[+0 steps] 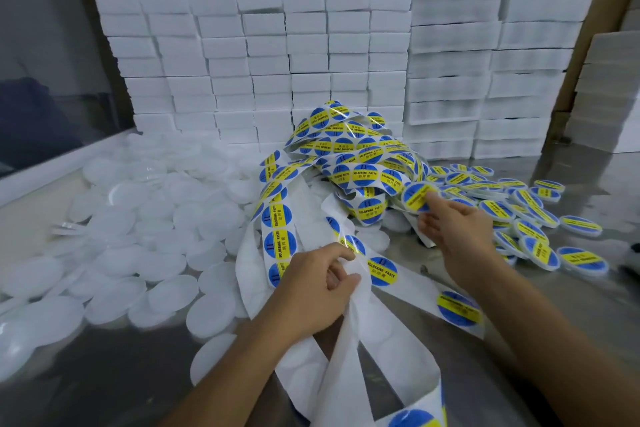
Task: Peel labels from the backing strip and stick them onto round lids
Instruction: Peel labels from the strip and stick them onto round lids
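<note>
"SOLDERING PASTE" reads on each blue-and-yellow round label (382, 271) along the tangled backing strip (349, 340), which the left hand (313, 291) grips. The right hand (457, 225) pinches a labelled lid (417, 196). Plain white lids (138, 218) heap at left, finished ones (540, 218) at right, before stacked white foam blocks (263, 62) on a steel table (104, 374).

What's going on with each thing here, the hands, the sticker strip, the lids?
left hand: grips the backing strip.
right hand: holds a labelled lid at its fingertips.
backing strip: tangled, partly peeled bare.
plain lids: unlabelled, heaped at left.
labelled lids: piled at right.
foam blocks: stacked behind.
</note>
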`<control>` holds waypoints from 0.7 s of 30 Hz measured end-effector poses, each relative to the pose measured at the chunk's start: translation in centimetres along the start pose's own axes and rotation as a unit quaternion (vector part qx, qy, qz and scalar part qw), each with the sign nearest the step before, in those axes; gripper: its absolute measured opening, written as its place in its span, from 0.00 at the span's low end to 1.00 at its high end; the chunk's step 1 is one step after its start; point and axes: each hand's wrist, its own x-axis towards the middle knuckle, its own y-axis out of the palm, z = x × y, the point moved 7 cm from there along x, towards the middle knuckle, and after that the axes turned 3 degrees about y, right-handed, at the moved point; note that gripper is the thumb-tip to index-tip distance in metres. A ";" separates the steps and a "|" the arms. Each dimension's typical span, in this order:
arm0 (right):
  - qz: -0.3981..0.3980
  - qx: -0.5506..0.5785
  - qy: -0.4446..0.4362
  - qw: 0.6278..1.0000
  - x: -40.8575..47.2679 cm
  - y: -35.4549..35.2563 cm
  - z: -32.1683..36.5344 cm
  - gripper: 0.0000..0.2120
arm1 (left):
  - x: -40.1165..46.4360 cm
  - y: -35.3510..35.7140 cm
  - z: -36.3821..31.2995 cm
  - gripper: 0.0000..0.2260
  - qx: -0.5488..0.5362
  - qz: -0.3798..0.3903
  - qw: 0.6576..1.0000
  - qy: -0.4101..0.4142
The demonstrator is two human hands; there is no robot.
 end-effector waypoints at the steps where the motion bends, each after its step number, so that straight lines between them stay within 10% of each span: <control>1: -0.016 0.022 0.012 1.000 0.7 -0.9 0.1 0.07 | 0.0 0.2 -0.1 0.16 0.013 0.005 1.000 0.001; 13: -0.091 -0.107 -0.066 0.988 0.5 -2.5 1.0 0.11 | 0.1 -0.5 -0.4 0.17 -0.008 -0.023 1.000 -0.004; 21: 0.243 -0.325 -0.156 0.900 -6.0 6.1 -1.4 0.08 | 0.3 -1.7 1.3 0.14 -0.245 -0.109 0.959 -0.090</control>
